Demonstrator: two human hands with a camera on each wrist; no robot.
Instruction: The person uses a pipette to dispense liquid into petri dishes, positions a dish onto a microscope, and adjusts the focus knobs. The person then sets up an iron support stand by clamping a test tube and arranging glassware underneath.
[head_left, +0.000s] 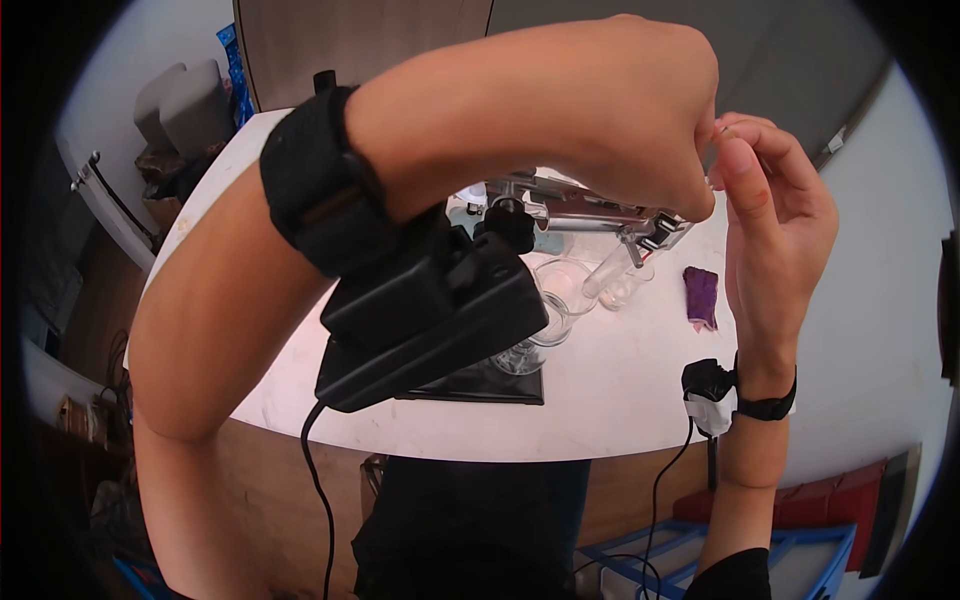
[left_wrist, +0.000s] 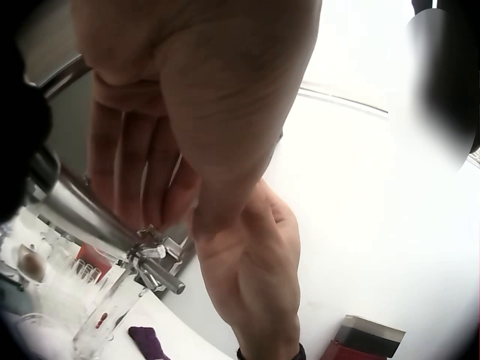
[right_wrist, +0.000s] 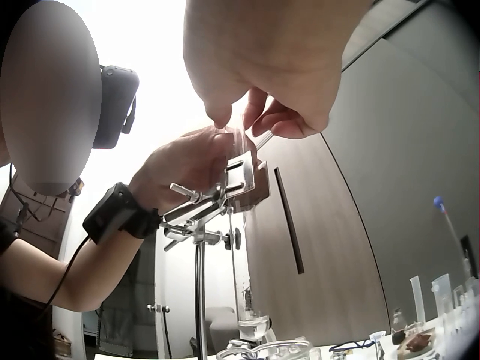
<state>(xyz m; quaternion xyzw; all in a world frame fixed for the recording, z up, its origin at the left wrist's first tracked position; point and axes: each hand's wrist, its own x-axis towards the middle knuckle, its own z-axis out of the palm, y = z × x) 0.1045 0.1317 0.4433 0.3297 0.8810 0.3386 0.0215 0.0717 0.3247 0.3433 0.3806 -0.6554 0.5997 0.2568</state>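
My left hand [head_left: 600,110] arches over from the left and meets my right hand [head_left: 785,205] above the metal clamp [head_left: 660,232]. Seen from the right wrist, a long clear tube [right_wrist: 241,270] runs upright through the clamp jaws. At its upper end the fingers of my left hand [right_wrist: 184,161] curl round it, just behind the clamp. My right hand [right_wrist: 277,52] pinches at the tube's top from above, thumb and fingertips close together. Fingers partly hide what is between them. In the left wrist view, the left palm covers most of the meeting point.
Glass beakers [head_left: 565,285] stand on the white table [head_left: 630,400] beside the stand's black base [head_left: 480,388]. A purple cloth [head_left: 702,295] lies to the right. Upright small labware [right_wrist: 442,296] shows at the lower right of the right wrist view. The metal post [right_wrist: 200,300] supports the clamp.
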